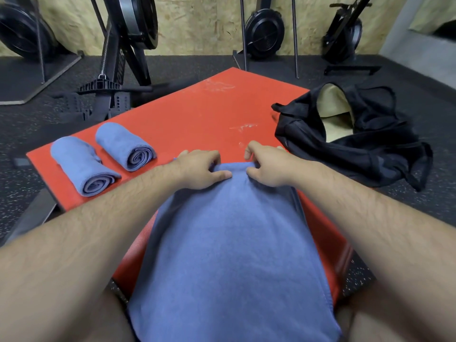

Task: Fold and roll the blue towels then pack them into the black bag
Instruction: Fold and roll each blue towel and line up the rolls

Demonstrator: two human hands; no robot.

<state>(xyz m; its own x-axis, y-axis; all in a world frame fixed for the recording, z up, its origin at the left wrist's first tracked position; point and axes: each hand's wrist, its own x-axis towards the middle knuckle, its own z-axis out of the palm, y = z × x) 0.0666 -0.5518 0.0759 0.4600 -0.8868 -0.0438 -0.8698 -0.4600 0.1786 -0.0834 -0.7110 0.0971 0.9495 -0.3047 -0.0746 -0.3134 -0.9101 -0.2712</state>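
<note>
Left hand point(199, 169) and right hand point(267, 166) pinched the far edge of the folded towel point(232, 243); rolling tight and even would suit.

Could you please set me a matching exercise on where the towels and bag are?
1 unrolled blue terry towel
2 black fabric bag
3 nearer rolled blue towel
4 farther rolled blue towel

A at red mat's right edge
B nearest mat's left edge
C gripped by left hand, right hand
D between other roll and left hand

Pairs: 1-C, 2-A, 3-B, 4-D
</note>
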